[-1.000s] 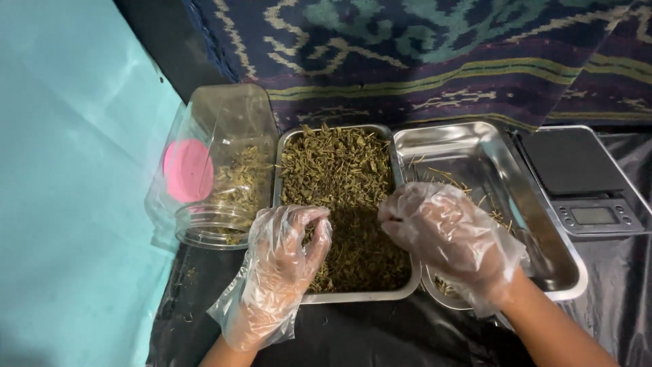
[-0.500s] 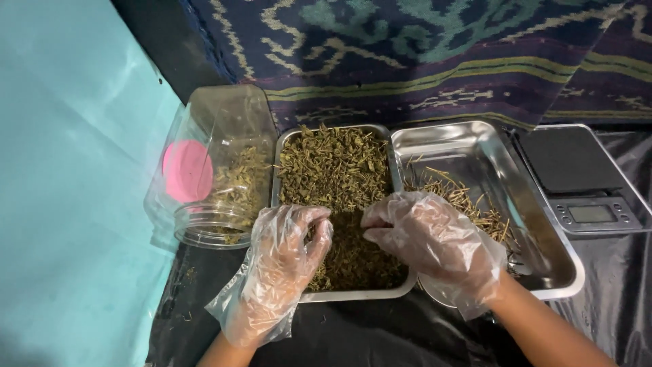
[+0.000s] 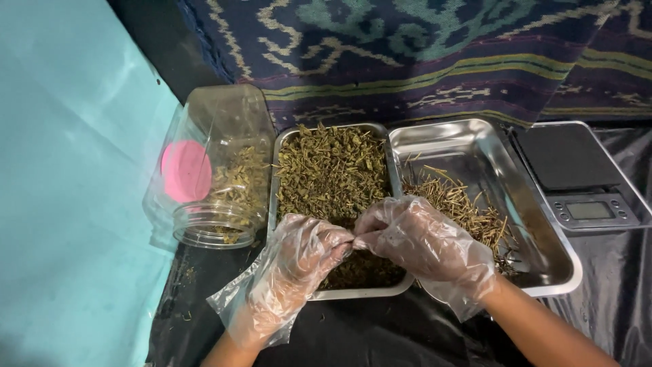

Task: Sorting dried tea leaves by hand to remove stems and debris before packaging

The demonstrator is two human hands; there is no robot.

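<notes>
Hands in loose clear plastic gloves meet over the near end of the left tray (image 3: 282, 177): the left hand (image 3: 292, 268) and right hand (image 3: 424, 245) pinch together at their fingertips, seemingly on a small bit of dried herb, though what they grip is too small to make out. That tray is piled with dried leafy herb (image 3: 329, 173). The right tray (image 3: 557, 265) holds a much smaller heap of stems (image 3: 455, 200), so most of the sorting looks left to do. A plastic jar (image 3: 217, 163) lies on its side touching the left tray's edge, part filled. A scale (image 3: 577, 173) sits just beside the right tray. Open black worktop (image 3: 380, 333) remains only along the near side.
</notes>
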